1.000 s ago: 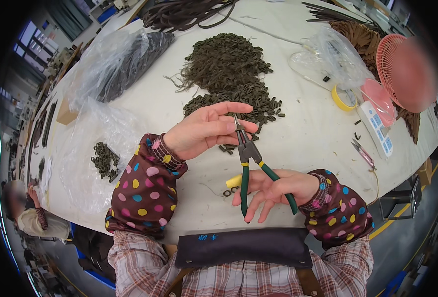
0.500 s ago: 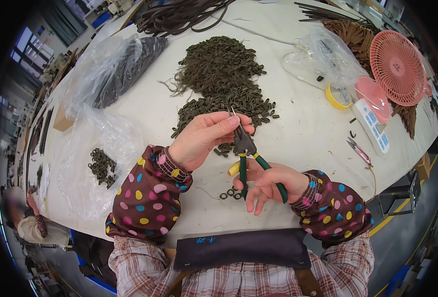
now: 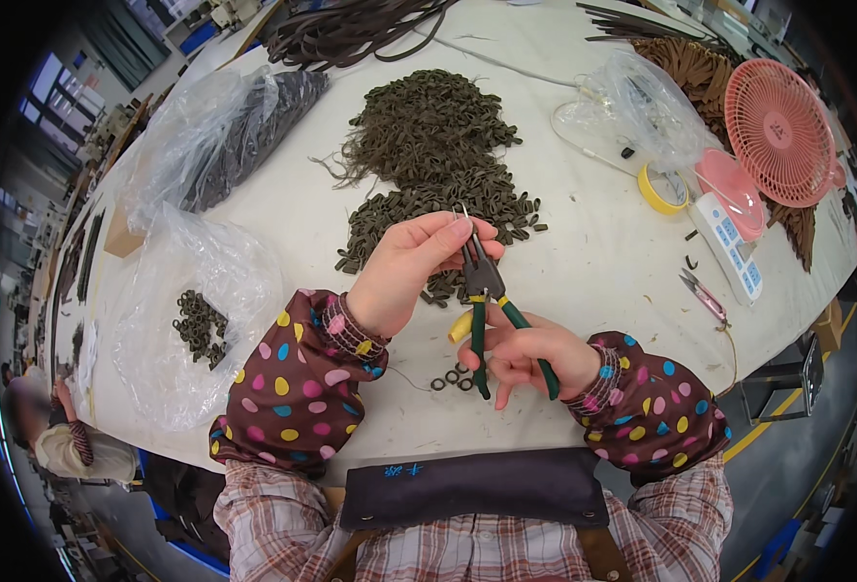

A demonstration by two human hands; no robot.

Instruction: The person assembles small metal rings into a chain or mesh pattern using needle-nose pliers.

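My right hand (image 3: pixel 552 354) is wrapped around the green handles of a pair of long-nose pliers (image 3: pixel 485 281), whose jaws point away from me. A yellow wrap (image 3: pixel 460 327) covers one of its fingers. At the jaws, my left hand (image 3: pixel 399 267) is closed in a pinch, thumb against fingers beside the tips. Whatever it pinches there is hidden. Beyond the hands lies a big heap of small dark olive loops (image 3: pixel 428 145). Several small dark rings (image 3: pixel 453 378) rest on the white table below the pliers.
A clear plastic bag (image 3: pixel 157 359) with dark loops (image 3: pixel 201 330) lies at left, with a bagged dark bundle (image 3: pixel 254 136) behind it. At right are yellow tape (image 3: pixel 663 189), a power strip (image 3: pixel 726 247), thread snips (image 3: pixel 705 296) and a pink fan (image 3: pixel 779 131). Dark strips (image 3: pixel 361 29) lie at the far edge.
My left hand has shifted slightly right along with the plier jaws. The plier handles are a little closer together, and my right fingers are curled more.
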